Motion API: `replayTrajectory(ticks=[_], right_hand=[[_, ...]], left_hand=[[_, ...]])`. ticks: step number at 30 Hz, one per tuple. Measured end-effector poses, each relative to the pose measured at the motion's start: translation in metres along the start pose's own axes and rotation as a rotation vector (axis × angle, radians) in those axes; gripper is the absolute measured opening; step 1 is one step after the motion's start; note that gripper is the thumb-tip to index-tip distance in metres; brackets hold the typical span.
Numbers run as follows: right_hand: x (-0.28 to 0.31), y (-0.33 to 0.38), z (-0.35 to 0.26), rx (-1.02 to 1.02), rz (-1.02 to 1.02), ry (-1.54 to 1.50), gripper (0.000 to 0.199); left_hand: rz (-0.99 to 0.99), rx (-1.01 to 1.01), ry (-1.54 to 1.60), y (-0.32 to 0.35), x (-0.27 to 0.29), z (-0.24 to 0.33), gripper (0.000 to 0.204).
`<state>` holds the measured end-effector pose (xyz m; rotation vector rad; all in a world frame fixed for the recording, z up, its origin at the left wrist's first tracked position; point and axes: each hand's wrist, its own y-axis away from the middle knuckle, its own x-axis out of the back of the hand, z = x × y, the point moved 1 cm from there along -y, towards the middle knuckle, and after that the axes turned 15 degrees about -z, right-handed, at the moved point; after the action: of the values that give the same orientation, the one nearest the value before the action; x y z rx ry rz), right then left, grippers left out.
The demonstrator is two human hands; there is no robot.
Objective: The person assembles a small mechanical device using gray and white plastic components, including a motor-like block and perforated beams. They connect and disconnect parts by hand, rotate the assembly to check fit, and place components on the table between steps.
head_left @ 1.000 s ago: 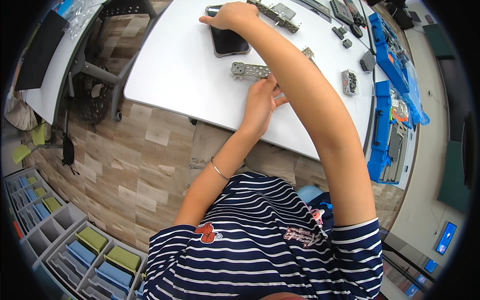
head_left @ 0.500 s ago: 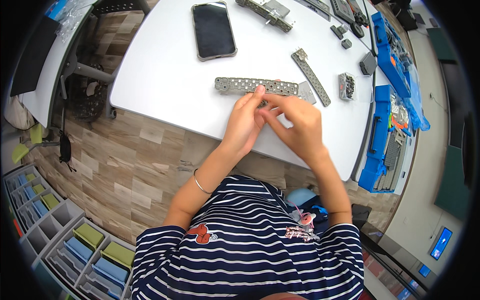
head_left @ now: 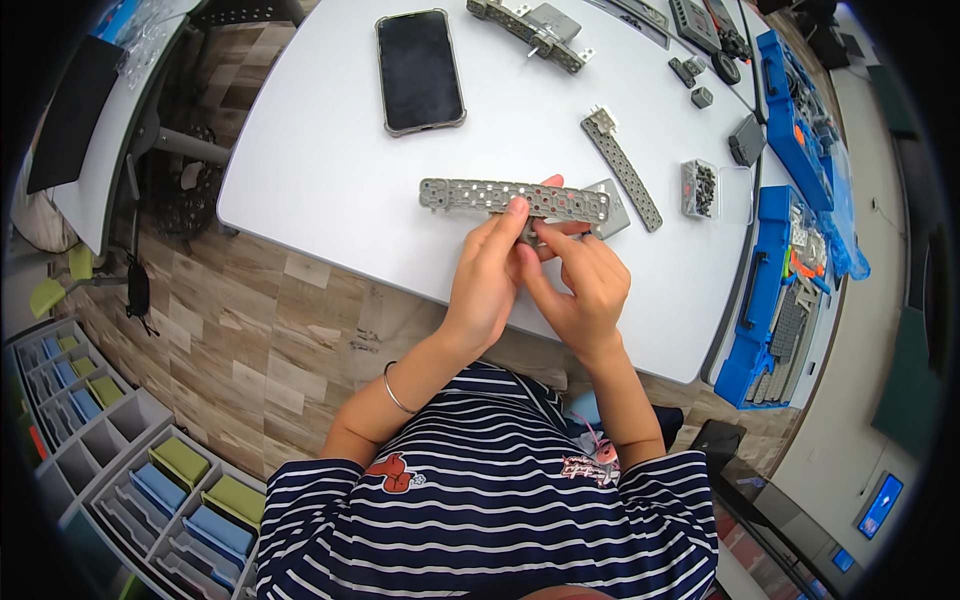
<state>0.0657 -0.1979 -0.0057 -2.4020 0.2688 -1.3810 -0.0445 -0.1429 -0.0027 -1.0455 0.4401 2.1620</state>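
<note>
Both hands are now gathered at the centre of the frame, where a second ago the right hand (head_left: 580, 285) was stretched far up toward the phone (head_left: 420, 70) at the upper middle. That reach has been given up, and the long grey perforated beam (head_left: 515, 197) is being worked on just above the near edge of the white worktop (head_left: 320, 170). The left hand (head_left: 490, 275) is seen with its fingers (head_left: 513, 212) pressed onto the beam's lower edge, gripping it. The right hand's fingers are pinched together just below the beam, on something too small to be made out. A flat grey plate (head_left: 612, 205) is seen under the beam's right end. A second perforated strip (head_left: 622, 168) is left untouched to the upper right, beside a small clear box of parts (head_left: 700, 188)
</note>
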Motion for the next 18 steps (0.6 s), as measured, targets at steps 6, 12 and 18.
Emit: replayTrajectory(ticks=[6,12,18], right_hand=[[0.013,0.01,-0.003,-0.284,-0.019,-0.339,0.019],[0.005,0.009,-0.008,-0.505,0.147,-1.164,0.017],[-0.012,0.0,-0.013,-0.527,0.325,-1.221,0.017]], left_hand=[[0.014,-0.03,-0.18,0.003,0.002,0.0,0.058],[0.009,-0.125,-0.225,0.004,0.005,-0.009,0.056],[0.002,-0.175,-0.146,0.009,0.003,-0.019,0.054]])
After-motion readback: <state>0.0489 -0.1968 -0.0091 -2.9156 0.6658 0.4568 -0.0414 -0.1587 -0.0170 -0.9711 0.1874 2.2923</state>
